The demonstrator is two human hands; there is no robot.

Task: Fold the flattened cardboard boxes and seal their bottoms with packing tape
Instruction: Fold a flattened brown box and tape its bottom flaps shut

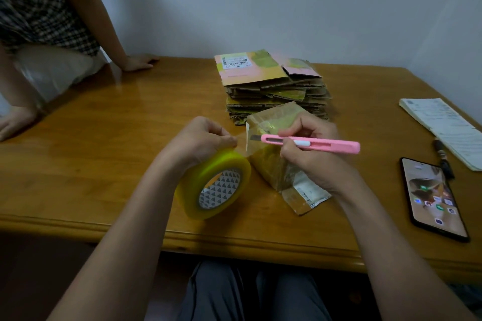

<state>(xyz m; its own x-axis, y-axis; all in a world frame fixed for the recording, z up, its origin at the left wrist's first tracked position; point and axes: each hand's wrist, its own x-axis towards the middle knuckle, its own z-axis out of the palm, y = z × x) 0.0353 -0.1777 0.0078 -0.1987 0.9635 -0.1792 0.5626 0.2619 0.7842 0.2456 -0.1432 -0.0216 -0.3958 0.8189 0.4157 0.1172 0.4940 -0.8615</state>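
Head view: left hand (200, 138) grips tape roll (214, 185) near table (104, 138) front edge; right hand (307, 148) grips pink cutter (313, 143), blade at tape strip, half hiding box (276, 164); flat box stack (273, 86) toward far edge; phone (433, 198) right edge

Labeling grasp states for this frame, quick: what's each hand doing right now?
Left hand: closed, gripping the tape roll and pinching its pulled-out strip.
Right hand: closed, holding the pink utility knife, blade at the tape by the box.
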